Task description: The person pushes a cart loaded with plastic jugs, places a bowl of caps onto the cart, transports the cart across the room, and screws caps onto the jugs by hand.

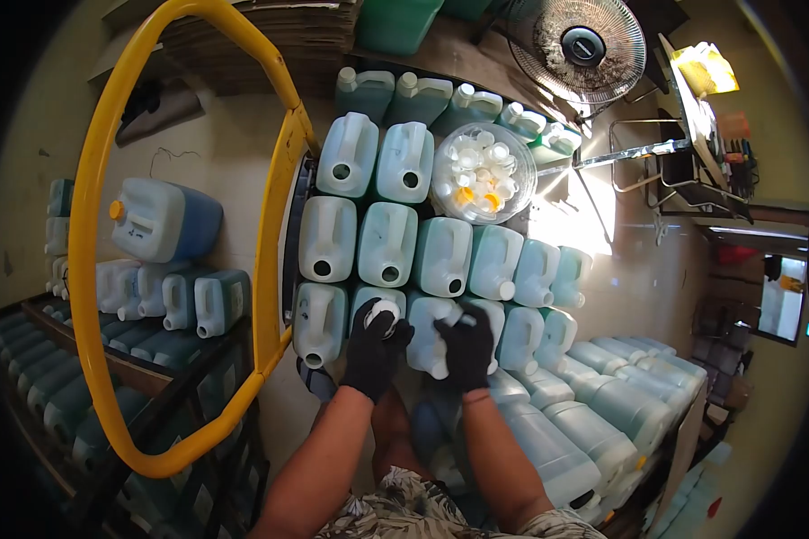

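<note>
My left hand (pixel 373 355), in a black glove, is closed on a white cap (pixel 385 308) over the top of a jug (pixel 366 296) in the nearest row. In a matching glove, my right hand (pixel 468 349) is above the jugs just to the right; its fingers are blurred and partly hidden. Between the hands stands a pale jug (pixel 425 325) with a white cap on its spout. Left of my left hand, another jug (pixel 320 314) has an uncapped mouth. A clear round tub (pixel 442 199) of loose white and orange caps rests on the jugs farther back.
A yellow tubular handle (pixel 267 229) rises at the left of the jug rows. Stacked jugs (pixel 548 449) lie at right, and more stand on racks at left. A fan (pixel 577 49) and a metal-framed stand (pixel 638 151) are at the back right.
</note>
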A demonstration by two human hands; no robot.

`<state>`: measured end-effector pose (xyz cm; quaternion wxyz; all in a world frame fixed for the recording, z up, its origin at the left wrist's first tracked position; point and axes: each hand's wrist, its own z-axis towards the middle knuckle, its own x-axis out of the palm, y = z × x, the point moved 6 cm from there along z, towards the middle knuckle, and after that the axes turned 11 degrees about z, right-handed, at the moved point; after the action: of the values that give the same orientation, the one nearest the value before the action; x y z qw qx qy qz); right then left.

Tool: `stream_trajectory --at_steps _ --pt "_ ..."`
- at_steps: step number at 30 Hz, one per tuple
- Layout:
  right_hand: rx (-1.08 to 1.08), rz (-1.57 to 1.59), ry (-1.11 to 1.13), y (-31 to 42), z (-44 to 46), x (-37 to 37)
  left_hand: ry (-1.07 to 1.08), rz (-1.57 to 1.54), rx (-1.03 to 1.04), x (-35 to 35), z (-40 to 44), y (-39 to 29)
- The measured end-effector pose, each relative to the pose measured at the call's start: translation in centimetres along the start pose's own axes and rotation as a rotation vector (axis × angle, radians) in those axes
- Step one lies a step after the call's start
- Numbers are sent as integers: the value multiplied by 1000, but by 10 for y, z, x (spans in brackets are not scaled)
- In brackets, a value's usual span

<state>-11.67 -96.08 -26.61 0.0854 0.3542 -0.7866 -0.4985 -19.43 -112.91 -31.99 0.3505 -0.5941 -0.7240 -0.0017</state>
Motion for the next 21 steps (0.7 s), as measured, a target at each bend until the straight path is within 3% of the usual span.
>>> stream_trajectory --at_steps 1,3,4,7,11,16,19,20,21 --pt "-2 -1 3 -4 19 -6 0 -2 3 -2 -3 -5" --pt "-687 -575 -15 28 42 -5 -54 64 -70 -6 -10 -10" --pt "-693 -573 -16 28 51 -4 -82 98 -105 -9 -12 -11" --pt "-616 -819 148 12 66 15 -113 98 -116 -18 -18 -12" --pt "-645 -849 233 12 74 16 -117 87 -122 -31 -24 -9" --pt "-466 -962 224 22 83 20 -73 150 -53 -33 -28 -10" --pt "140 -1184 191 25 102 18 -89 74 -104 -31 -35 -15" --pt "138 -1181 197 23 98 19 -100 34 -131 -33 -38 -18" --pt "-71 -1075 182 30 92 23 -106 34 -127 -37 -39 -23"
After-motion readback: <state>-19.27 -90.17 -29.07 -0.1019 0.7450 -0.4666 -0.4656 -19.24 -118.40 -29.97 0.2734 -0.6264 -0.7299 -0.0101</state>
